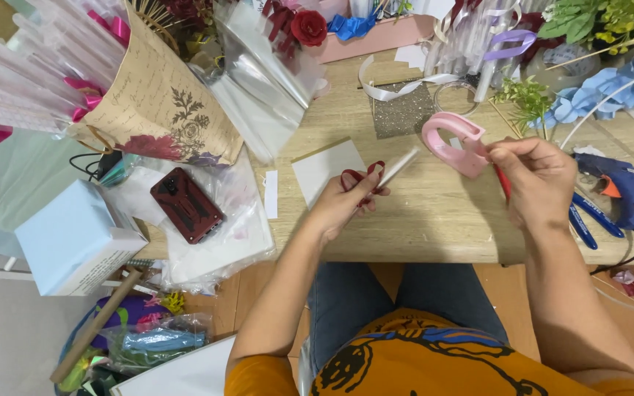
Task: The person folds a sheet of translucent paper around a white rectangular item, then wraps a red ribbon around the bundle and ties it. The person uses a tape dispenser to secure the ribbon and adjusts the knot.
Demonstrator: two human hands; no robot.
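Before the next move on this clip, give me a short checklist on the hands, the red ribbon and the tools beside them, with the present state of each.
1. Left hand holds the clear tube with red ribbon looped at it: ok.
2. Right hand has a pinch grip on the ribbon's other end: ok.
3. Ribbon taut between the hands: cannot tell.
4. Pink tape dispenser within reach, at the right fingertips: ok.
5. Blue glue gun apart from both hands: ok.
6. Glue gun hot: cannot tell.
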